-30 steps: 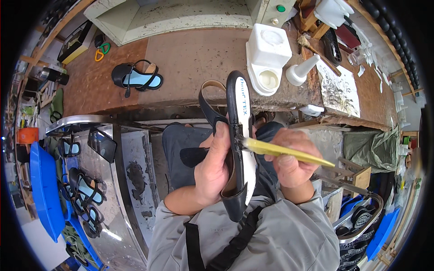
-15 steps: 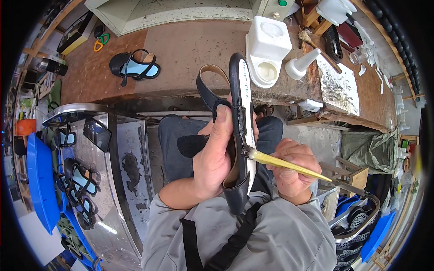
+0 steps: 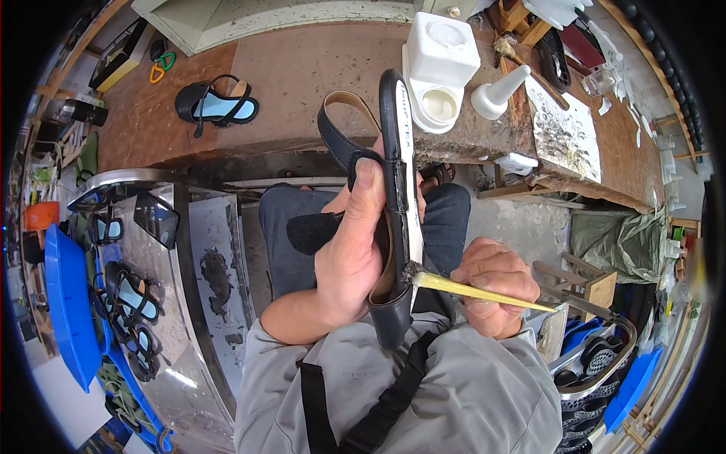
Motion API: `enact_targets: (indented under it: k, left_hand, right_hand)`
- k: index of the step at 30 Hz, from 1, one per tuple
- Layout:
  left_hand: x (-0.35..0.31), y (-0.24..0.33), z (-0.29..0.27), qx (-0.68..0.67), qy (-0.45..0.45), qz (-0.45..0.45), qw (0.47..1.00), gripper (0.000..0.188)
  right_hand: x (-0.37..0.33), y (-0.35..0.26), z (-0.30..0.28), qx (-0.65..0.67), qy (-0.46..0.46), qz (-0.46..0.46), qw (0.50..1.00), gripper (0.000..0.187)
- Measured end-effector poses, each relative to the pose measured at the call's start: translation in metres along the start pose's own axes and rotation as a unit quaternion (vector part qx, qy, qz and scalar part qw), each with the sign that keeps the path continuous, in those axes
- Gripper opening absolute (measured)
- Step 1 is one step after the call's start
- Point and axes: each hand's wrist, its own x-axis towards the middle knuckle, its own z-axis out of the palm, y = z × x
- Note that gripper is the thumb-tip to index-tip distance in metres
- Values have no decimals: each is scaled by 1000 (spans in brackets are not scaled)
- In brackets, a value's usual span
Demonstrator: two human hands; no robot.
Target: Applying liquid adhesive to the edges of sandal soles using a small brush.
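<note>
My left hand (image 3: 349, 257) grips a black sandal (image 3: 392, 144) turned on its edge, its sole side facing right and its toe end pointing away from me. A strap loop stands out to the left, and a loose black strap end hangs beside my thumb. Pinched in the fingers of my right hand (image 3: 495, 281) is a brush (image 3: 465, 290) with a yellowish handle. Its dark, clotted bristles touch the sandal's side edge near the heel. The fingertips of my left hand are hidden behind the sandal.
Across the brown workbench (image 3: 302, 76) stand a white glue container (image 3: 444, 53), a white cone-shaped nozzle (image 3: 501, 92) and another black sandal (image 3: 240, 112). A metal cart (image 3: 159, 280) at left carries several sandals and a phone (image 3: 156, 220). A blue bin (image 3: 64, 303) sits beyond it.
The brush tip has slid along the sandal's edge, nearer to the heel. The sandal stays in my left hand, and the whole view has shifted slightly.
</note>
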Motion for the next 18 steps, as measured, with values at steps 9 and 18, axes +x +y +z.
enact_targets:
  k: [9,18]
  left_hand:
    - [-2,-1,1,28,-12,7,1000,47]
    - [-7,-1,3,60,-8,28,998,47]
  right_hand:
    - [3,0,-7,28,30,1,999,17]
    - [16,-4,-10,57,3,52,997,15]
